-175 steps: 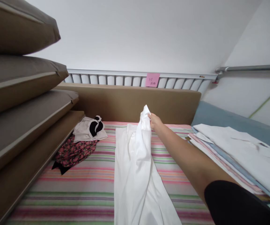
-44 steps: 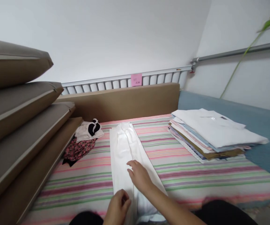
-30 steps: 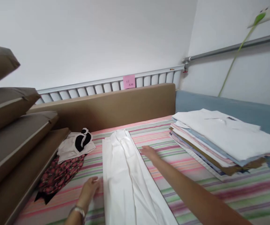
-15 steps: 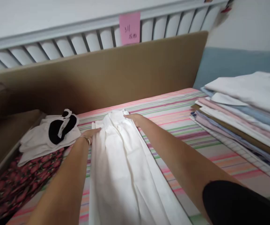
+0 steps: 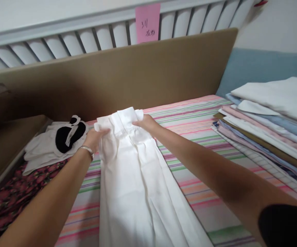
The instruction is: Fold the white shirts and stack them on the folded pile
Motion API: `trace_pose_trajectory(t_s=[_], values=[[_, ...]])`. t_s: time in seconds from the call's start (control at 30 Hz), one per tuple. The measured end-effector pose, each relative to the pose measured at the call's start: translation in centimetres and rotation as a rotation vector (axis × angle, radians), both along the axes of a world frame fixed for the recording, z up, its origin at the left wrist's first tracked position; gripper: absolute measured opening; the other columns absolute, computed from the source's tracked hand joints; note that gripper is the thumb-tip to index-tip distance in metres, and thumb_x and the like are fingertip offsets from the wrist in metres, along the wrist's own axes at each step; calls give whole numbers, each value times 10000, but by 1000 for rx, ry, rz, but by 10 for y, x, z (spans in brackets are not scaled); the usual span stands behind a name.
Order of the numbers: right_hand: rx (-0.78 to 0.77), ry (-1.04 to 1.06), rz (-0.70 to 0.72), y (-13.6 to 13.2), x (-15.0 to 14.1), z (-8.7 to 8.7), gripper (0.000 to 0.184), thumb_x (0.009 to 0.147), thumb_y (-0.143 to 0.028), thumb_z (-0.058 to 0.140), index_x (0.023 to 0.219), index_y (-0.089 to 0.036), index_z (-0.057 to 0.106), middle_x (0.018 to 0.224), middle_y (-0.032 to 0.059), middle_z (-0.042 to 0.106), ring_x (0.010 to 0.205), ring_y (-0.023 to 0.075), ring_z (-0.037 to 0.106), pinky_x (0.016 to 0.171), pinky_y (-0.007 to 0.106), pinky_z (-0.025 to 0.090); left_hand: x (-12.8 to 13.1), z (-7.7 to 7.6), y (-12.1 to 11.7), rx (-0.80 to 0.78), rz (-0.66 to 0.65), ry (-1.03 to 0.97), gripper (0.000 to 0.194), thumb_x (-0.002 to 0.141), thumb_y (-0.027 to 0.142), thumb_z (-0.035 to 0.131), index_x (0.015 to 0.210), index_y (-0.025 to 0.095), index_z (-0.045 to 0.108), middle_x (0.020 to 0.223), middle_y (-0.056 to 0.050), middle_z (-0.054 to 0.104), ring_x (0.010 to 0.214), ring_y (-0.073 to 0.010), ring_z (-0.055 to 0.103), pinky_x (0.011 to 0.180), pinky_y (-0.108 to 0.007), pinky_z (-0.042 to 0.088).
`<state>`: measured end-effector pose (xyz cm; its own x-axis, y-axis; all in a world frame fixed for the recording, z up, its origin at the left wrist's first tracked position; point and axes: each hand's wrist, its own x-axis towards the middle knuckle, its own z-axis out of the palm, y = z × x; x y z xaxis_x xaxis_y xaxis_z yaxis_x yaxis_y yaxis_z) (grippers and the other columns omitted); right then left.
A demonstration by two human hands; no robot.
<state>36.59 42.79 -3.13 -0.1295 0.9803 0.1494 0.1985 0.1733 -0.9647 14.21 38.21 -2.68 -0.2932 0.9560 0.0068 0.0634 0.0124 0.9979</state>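
A long white garment (image 5: 130,178) with a buttoned, gathered band at its far end, perhaps trousers or a skirt, lies lengthwise before me on a striped sheet (image 5: 189,137). My left hand (image 5: 95,137), with a bracelet at the wrist, pinches the band's left corner, thumb on top. At the band's right side my right hand (image 5: 145,124) grips the cloth, its thumb near a button and the fingers hidden beneath. The band's far edge is lifted a little off the sheet. The garment's near end runs out of view.
Folded shirts (image 5: 269,127) are stacked at the right. On the left, white clothing with a black patch (image 5: 68,137) lies over dark floral cloth (image 5: 16,192), beside a cardboard box (image 5: 14,144). A brown board (image 5: 127,79) stands behind, below a pink note (image 5: 147,24) on white slats.
The garment's far end has been raised and its band spread wider. My left hand has taken in the corner, and my right hand has shifted onto the band beside the button.
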Motion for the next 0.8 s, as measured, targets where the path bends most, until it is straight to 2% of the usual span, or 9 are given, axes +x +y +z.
trace_pose_trajectory(t_s=[0.07,0.13,0.23,0.3,0.37,0.4,0.6,0.73,0.8], values=[[124,-95,52,-46,24,1,224,696,-224,656,896,-124,648,875,36,666,851,207,623,783,332,479,-1,9,-42,101,-67,102,377,585,271,747,914,117,646,859,-61,689,798,-214,638,771,-371,504],[311,-236,185,-95,51,-10,193,736,-229,605,912,-164,652,914,40,663,897,203,601,817,316,457,-4,0,-91,224,-161,330,299,645,294,708,908,161,657,918,-57,687,845,-209,628,804,-356,489],[461,-490,481,-151,81,-44,151,764,-206,558,874,-208,661,931,60,658,923,196,575,853,310,418,-7,-39,-155,329,-389,716,173,674,265,681,843,223,681,963,-53,690,940,-227,605,884,-389,446],[490,-591,551,-169,89,-62,195,763,-169,537,916,-212,651,961,75,648,938,196,559,860,320,402,-8,-67,-181,333,-478,883,219,708,224,643,919,269,678,1056,-47,673,1029,-225,576,972,-424,379],[516,-641,559,-171,89,-68,247,761,-122,512,957,-208,635,994,79,638,960,192,542,861,321,389,-9,-83,-191,308,-471,967,272,738,193,598,979,299,665,1106,-39,657,1056,-212,566,1018,-446,328],[531,-652,561,-169,88,-67,255,762,-104,502,955,-208,632,994,75,637,962,188,537,858,317,385,-10,-85,-192,299,-453,980,275,746,185,583,980,302,666,1107,-38,657,1055,-208,568,1025,-450,320],[548,-665,548,-171,88,-46,201,781,-106,496,896,-204,629,907,61,628,891,174,535,811,292,388,-10,-65,-193,284,-380,880,189,756,245,568,887,257,703,1016,-63,688,1006,-217,592,899,-389,448],[499,-701,620,-196,93,-44,356,672,10,472,909,-192,644,976,66,624,958,187,526,854,308,384,-17,-71,-211,227,-492,1024,320,732,149,533,962,314,680,1142,-27,644,1109,-218,543,981,-422,378],[403,-677,682,-206,98,-35,444,609,50,433,905,-191,660,1000,55,631,979,185,537,867,300,393,-27,-73,-222,168,-536,1112,411,716,101,503,1005,349,658,1211,-3,601,1190,-225,482,1033,-467,305]])
